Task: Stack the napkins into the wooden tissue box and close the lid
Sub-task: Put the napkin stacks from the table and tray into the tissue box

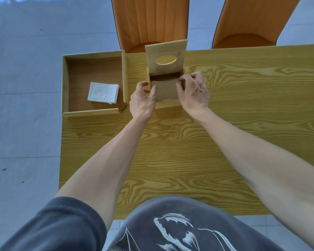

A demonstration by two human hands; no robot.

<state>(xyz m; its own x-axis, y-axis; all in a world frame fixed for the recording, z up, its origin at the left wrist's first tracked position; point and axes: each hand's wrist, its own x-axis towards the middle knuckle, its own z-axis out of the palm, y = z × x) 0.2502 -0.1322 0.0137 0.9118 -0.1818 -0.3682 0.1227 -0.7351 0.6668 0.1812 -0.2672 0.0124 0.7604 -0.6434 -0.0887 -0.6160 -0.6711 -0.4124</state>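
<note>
The wooden tissue box stands on the table near its far edge. Its lid, which has an oval hole, is tipped up and back. The inside shows only a bare brown floor. My left hand holds the box's left wall, thumb inside and fingers outside. My right hand grips the right wall the same way, fingers curled over the rim. A small stack of white napkins lies in a wooden tray to the left of the box, apart from both hands.
The yellow wood-grain table stretches toward me and to the right. The tray overhangs the table's left edge. Two orange chairs stand behind the far edge. Grey tiled floor lies to the left.
</note>
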